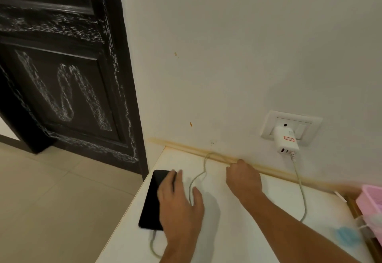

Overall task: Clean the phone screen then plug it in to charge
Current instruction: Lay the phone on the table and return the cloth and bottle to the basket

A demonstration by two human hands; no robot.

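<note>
your left hand (179, 204) lies flat on the right side of the phone (154, 199), fingers spread and loose, pressing down on it without curling around it. the phone lies face up, dark screen showing, at the left edge of the white tabletop (237, 231), its long side running along that edge. a pale cable (300, 188) comes out from the phone's near end, passes under your left wrist and loops back across the tabletop.

your right hand (244, 177) is further back, close to the wall (227, 55), with its fingers closed in a pinch on a stretch of the same cable. from that pinch the cable arcs left in a loop and drops down beside your left thumb. the other run of cable climbs along the wall to the white charger (286, 140), which sits plugged into the wall socket (310, 123), well to the right of the phone.

a pink basket (370, 200) stands at the right edge of the tabletop, with something blue (345, 234), blurred, just in front of it. a dark door (62, 76) with chalk marks stands to the left of the wall.
</note>
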